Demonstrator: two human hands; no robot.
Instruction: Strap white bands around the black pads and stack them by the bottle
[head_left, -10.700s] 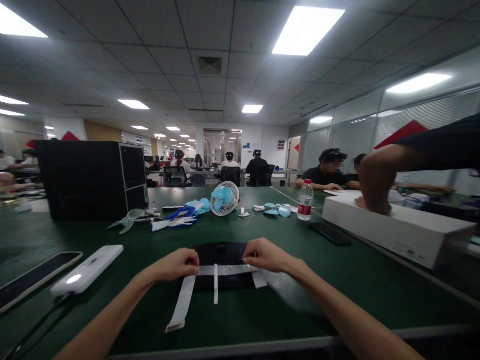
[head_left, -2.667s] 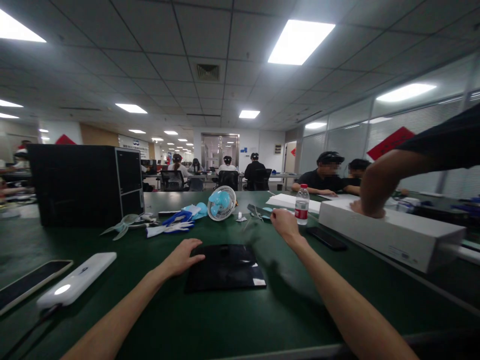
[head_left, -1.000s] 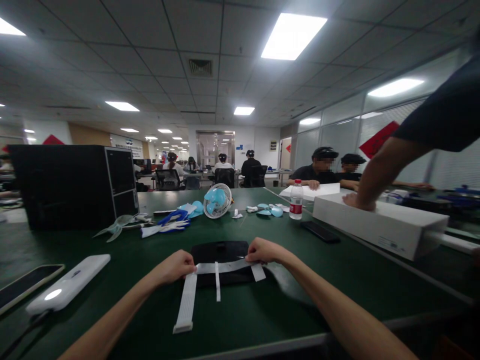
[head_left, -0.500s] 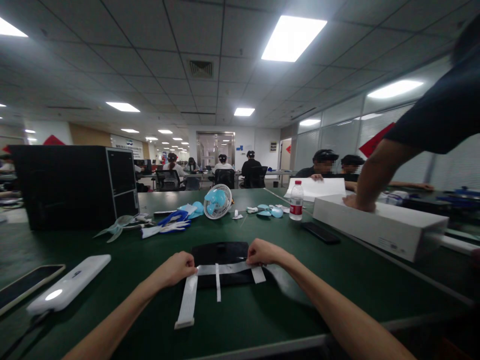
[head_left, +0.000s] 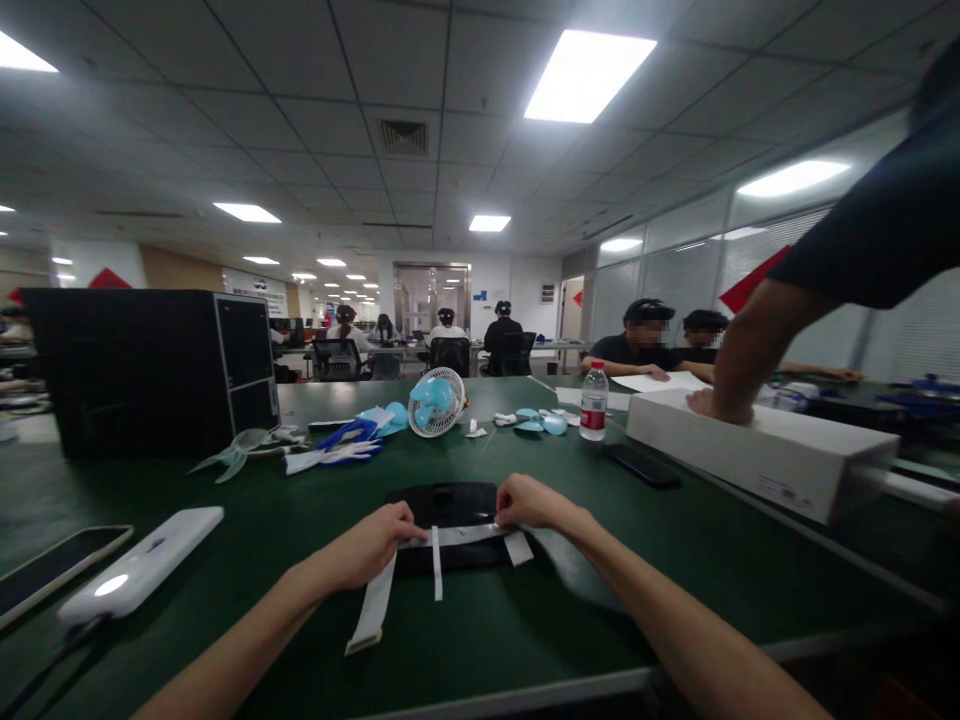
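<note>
A white ribbed strap [head_left: 469,536] runs across a dark curved panel [head_left: 442,500] on the green table in front of me. Its left end bends toward me into a flat tail [head_left: 367,620], and a short end [head_left: 518,548] hangs at the right. A thin white strip [head_left: 437,565] crosses it near the middle. My left hand [head_left: 375,545] is closed at the strap's left part, with the index finger lying along it. At the right end, my right hand [head_left: 523,503] pinches the strap between thumb and fingers.
To the left lie a white power bank [head_left: 142,565] with a cable and a phone [head_left: 60,570]. Behind are a black computer case [head_left: 142,370], blue-white gloves [head_left: 337,447], a small fan [head_left: 436,402] and a bottle [head_left: 593,405]. A co-worker's hand [head_left: 720,405] rests on a white box [head_left: 757,455].
My left hand has slid right along the strap, its index finger now stretched over it. My right hand stays put. Across the table, a person has lowered a white sheet.
</note>
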